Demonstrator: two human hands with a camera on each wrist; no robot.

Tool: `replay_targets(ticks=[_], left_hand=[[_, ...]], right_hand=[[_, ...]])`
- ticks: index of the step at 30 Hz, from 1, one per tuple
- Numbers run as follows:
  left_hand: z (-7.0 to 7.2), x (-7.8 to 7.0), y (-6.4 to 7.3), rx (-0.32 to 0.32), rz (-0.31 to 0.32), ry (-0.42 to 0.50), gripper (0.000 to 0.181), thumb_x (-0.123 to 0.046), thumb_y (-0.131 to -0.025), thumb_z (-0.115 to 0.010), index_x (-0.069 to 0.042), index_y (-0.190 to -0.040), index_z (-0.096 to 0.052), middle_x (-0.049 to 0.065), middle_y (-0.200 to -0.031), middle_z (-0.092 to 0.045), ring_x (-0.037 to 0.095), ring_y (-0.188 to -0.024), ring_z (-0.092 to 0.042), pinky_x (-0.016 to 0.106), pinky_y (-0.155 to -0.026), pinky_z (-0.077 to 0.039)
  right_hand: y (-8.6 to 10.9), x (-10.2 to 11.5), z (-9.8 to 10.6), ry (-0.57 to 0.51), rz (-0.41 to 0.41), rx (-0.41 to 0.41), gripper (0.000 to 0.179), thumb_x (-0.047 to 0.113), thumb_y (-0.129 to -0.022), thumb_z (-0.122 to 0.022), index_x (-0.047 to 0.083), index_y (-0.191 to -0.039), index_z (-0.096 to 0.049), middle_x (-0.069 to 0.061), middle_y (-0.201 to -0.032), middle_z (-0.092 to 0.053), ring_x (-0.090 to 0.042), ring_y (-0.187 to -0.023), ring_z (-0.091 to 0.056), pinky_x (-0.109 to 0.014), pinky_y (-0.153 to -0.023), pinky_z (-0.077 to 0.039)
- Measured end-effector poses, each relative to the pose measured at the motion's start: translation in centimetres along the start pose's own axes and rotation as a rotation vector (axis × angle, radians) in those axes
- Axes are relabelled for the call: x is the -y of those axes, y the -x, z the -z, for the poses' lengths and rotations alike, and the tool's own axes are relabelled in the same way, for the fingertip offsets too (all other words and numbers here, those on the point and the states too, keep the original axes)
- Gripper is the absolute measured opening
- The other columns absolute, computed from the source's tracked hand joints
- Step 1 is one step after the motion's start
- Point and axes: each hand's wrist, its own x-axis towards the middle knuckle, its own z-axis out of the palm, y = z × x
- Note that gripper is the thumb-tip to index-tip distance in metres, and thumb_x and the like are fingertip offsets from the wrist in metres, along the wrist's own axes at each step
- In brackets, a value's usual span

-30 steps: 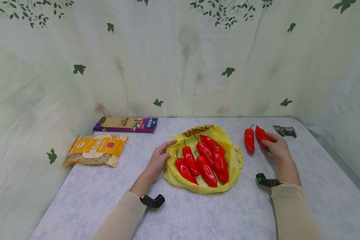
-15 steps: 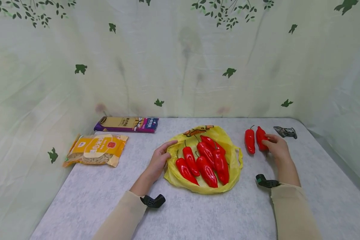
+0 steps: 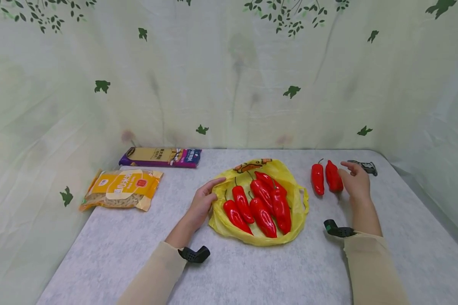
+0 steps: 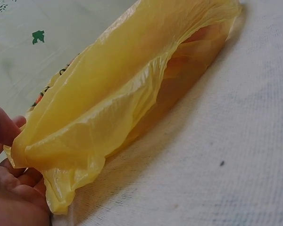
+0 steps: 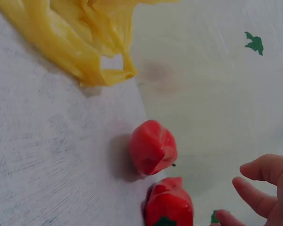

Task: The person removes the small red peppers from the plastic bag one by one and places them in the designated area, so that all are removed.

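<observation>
A yellow plastic bag (image 3: pixel 299 231) lies spread on the table with several shiny red peppers (image 3: pixel 263 216) in its mouth. My left hand (image 3: pixel 201 205) pinches the bag's left edge between thumb and fingers; the left wrist view shows the bunched yellow film (image 4: pixel 85 141) at the fingers. Right of the bag, two more red peppers lie side by side: one nearer the bag (image 3: pixel 317 180) and one farther right (image 3: pixel 333 176). Just right of that second pepper is my right hand (image 3: pixel 358 184), empty, raised, its thumb and fingers (image 5: pixel 257 197) spread apart in the right wrist view.
A small black packet (image 3: pixel 371 168) lies behind my right hand, partly covered by it. At the back left are a purple-and-gold packet (image 3: pixel 156 157) and an orange bag of grain-like food (image 3: pixel 122 189). A pale leaf-printed curtain (image 3: pixel 229 84) stands behind the table (image 3: pixel 259 275).
My right hand has let go of the right-hand pepper, which now lies beside the other one. The hand has lifted and shifted slightly right. My left hand stays on the bag.
</observation>
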Motion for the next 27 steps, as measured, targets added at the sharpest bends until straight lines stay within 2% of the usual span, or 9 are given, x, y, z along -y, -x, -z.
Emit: replay_targets(ticks=[3,6,10,13,17,19,22,27], left_hand=[[0.0,0.0,0.0,0.002,-0.005,0.006,0.059,0.005,-0.09,-0.04,-0.016,-0.143,-0.054,-0.001,-0.157,-0.042,0.019,-0.141,-0.041,0.013,-0.096,-0.049],[0.0,-0.1,0.0,0.005,-0.012,0.013,0.059,0.005,-0.09,-0.039,-0.016,-0.143,-0.054,-0.001,-0.156,-0.042,0.018,-0.139,-0.042,0.011,-0.092,-0.05],[0.0,-0.1,-0.1,0.011,-0.016,0.007,0.059,0.004,-0.09,-0.039,-0.016,-0.144,-0.053,-0.001,-0.157,-0.041,0.019,-0.14,-0.041,0.012,-0.094,-0.049],[0.0,-0.1,0.0,0.009,-0.009,-0.007,0.059,0.004,-0.09,-0.04,-0.017,-0.144,-0.053,-0.002,-0.157,-0.041,0.018,-0.141,-0.04,0.016,-0.101,-0.048],[0.1,0.0,-0.1,0.004,-0.007,-0.019,0.058,0.003,-0.09,-0.041,-0.018,-0.143,-0.054,-0.003,-0.157,-0.041,0.017,-0.14,-0.04,0.016,-0.101,-0.047],[0.1,0.0,-0.1,0.002,-0.007,-0.018,0.058,0.003,-0.09,-0.041,-0.018,-0.143,-0.054,-0.003,-0.157,-0.041,0.017,-0.14,-0.04,0.014,-0.098,-0.048],[0.1,0.0,-0.1,-0.001,-0.003,-0.019,0.058,0.003,-0.091,-0.041,-0.017,-0.143,-0.054,-0.003,-0.157,-0.041,0.017,-0.142,-0.04,0.018,-0.103,-0.047],[0.0,0.0,-0.1,-0.005,0.004,-0.021,0.058,0.003,-0.091,-0.041,-0.018,-0.143,-0.054,-0.003,-0.157,-0.041,0.018,-0.144,-0.039,0.033,-0.116,-0.04]], right_hand=[[0.3,0.6,0.0,-0.005,0.013,0.0,0.056,0.039,-0.101,-0.047,0.027,-0.155,-0.037,-0.003,-0.167,-0.021,-0.028,-0.153,-0.018,-0.054,-0.119,-0.034],[0.8,1.2,0.1,-0.01,0.031,0.0,0.056,0.042,-0.101,-0.047,0.029,-0.154,-0.038,-0.001,-0.166,-0.024,-0.027,-0.152,-0.023,-0.051,-0.118,-0.037],[1.6,2.0,0.1,-0.012,0.085,0.018,0.056,0.042,-0.101,-0.047,0.029,-0.154,-0.037,-0.002,-0.165,-0.027,-0.028,-0.149,-0.029,-0.05,-0.117,-0.039],[2.3,2.3,-0.1,-0.017,0.134,0.057,0.057,0.043,-0.101,-0.048,0.026,-0.154,-0.037,-0.004,-0.164,-0.029,-0.03,-0.146,-0.033,-0.051,-0.117,-0.038],[2.8,2.8,-0.3,-0.016,0.186,0.118,0.06,0.047,-0.1,-0.05,0.025,-0.154,-0.037,-0.005,-0.163,-0.031,-0.031,-0.141,-0.04,-0.051,-0.116,-0.04],[3.0,3.1,-0.5,-0.005,0.209,0.138,0.061,0.048,-0.1,-0.05,0.024,-0.154,-0.037,-0.005,-0.162,-0.032,-0.032,-0.138,-0.043,-0.051,-0.115,-0.041],[3.6,3.6,-0.7,0.018,0.248,0.153,0.06,0.048,-0.099,-0.05,0.023,-0.153,-0.039,-0.007,-0.161,-0.035,-0.033,-0.135,-0.047,-0.05,-0.114,-0.043],[4.5,4.4,-1.0,0.043,0.3,0.18,0.058,0.046,-0.1,-0.051,0.02,-0.151,-0.041,-0.009,-0.159,-0.037,-0.032,-0.136,-0.047,-0.048,-0.112,-0.045]])
